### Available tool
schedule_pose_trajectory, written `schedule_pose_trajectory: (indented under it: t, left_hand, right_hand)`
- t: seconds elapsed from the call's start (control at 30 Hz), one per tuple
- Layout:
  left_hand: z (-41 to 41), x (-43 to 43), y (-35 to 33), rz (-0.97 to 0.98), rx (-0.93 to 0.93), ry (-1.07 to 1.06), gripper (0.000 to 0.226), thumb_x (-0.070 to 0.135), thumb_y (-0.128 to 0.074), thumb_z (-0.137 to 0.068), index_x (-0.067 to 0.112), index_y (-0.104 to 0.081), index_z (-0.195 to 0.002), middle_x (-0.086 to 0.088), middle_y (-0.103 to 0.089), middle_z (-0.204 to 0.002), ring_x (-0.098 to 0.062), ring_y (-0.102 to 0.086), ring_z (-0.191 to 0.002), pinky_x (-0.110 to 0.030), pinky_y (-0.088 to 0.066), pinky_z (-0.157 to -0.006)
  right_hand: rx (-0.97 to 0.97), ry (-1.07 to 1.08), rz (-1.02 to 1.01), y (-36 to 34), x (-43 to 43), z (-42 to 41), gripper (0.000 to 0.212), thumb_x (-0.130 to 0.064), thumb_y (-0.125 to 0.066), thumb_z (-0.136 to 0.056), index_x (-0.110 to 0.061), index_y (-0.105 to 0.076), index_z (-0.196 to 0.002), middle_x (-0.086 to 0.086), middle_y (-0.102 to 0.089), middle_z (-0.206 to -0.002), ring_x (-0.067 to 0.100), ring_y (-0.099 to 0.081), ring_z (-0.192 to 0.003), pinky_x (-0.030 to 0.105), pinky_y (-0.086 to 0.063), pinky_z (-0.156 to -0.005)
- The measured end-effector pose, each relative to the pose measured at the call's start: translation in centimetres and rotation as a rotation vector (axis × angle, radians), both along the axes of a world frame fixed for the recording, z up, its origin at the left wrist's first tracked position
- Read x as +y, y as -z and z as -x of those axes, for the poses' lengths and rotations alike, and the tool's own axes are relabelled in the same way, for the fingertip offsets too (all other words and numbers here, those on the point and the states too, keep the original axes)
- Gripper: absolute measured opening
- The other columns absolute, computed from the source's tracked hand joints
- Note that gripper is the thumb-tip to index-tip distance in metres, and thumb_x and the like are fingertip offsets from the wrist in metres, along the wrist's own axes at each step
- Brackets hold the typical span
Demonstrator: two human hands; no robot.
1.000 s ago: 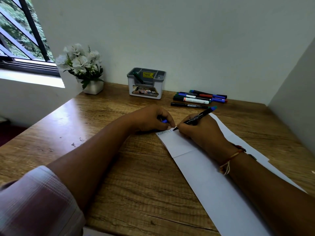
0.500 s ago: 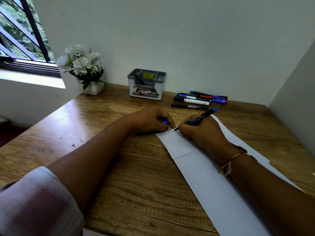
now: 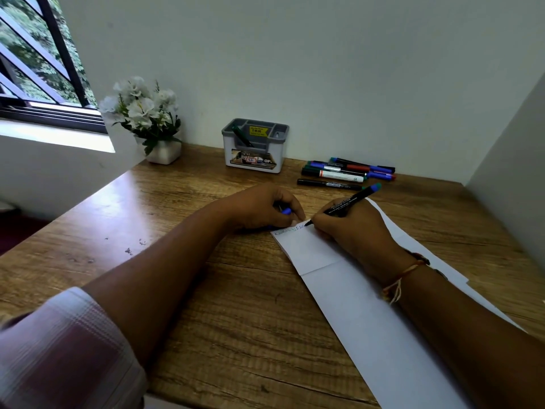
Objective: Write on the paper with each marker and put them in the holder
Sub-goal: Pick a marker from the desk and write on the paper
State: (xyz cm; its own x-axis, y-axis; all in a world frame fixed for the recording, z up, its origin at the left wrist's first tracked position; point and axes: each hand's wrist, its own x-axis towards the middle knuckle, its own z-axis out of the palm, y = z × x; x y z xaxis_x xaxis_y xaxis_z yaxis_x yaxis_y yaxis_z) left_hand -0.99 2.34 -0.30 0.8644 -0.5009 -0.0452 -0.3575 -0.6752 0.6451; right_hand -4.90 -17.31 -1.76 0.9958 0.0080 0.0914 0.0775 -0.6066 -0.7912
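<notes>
Slim black marker (image 3: 348, 202) with a blue end is sitting pinched in your right hand (image 3: 352, 231), tip touching the white paper sheet (image 3: 354, 299) on the wooden bench (image 3: 206, 290); your left hand (image 3: 259, 208) is curling round a blue cap (image 3: 285, 211).

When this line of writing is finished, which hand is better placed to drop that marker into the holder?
Probably the right hand: it grips the marker. The left hand is busy, pinching a blue cap at the corner of the paper.
</notes>
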Motion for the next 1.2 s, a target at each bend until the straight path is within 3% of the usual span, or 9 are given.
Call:
schedule_pose_trajectory:
  t: [0.17, 0.5, 1.2]
  left_hand:
    - [-0.17, 0.11, 0.21, 0.013, -0.019, 0.004, 0.022, 0.021, -0.069, -0.087, 0.034, -0.072, -0.104, 0.013, -0.064, -0.112, -0.003, -0.057, -0.099, -0.019, -0.044, -0.079]
    - [-0.24, 0.11, 0.35, 0.022, -0.015, 0.006, 0.021, 0.02, -0.07, -0.087, 0.034, -0.072, -0.102, 0.012, -0.064, -0.11, -0.004, -0.058, -0.096, -0.018, -0.042, -0.073]
    - [-0.16, 0.11, 0.3, 0.029, -0.015, 0.009, 0.022, 0.018, -0.069, -0.087, 0.031, -0.074, -0.104, 0.015, -0.065, -0.108, -0.003, -0.059, -0.094, -0.015, -0.044, -0.074]
  right_hand:
    - [-0.016, 0.005, 0.006, 0.07, 0.01, 0.03, 0.014, -0.023, -0.068, -0.081, -0.01, -0.072, -0.076, 0.01, -0.071, -0.076, 0.018, -0.064, -0.075, 0.043, -0.054, -0.072]
    - [-0.009, 0.005, -0.014, 0.08, -0.16, 0.0, 0.016, -0.024, -0.067, -0.083, -0.019, -0.067, -0.068, 0.003, -0.068, -0.072, 0.016, -0.063, -0.075, 0.034, -0.049, -0.067]
    - [0.0, 0.037, -0.02, 0.39, -0.32, -0.24, 0.012, -0.024, -0.068, -0.082, -0.014, -0.073, -0.082, 0.007, -0.072, -0.08, 0.022, -0.067, -0.083, 0.043, -0.056, -0.077]
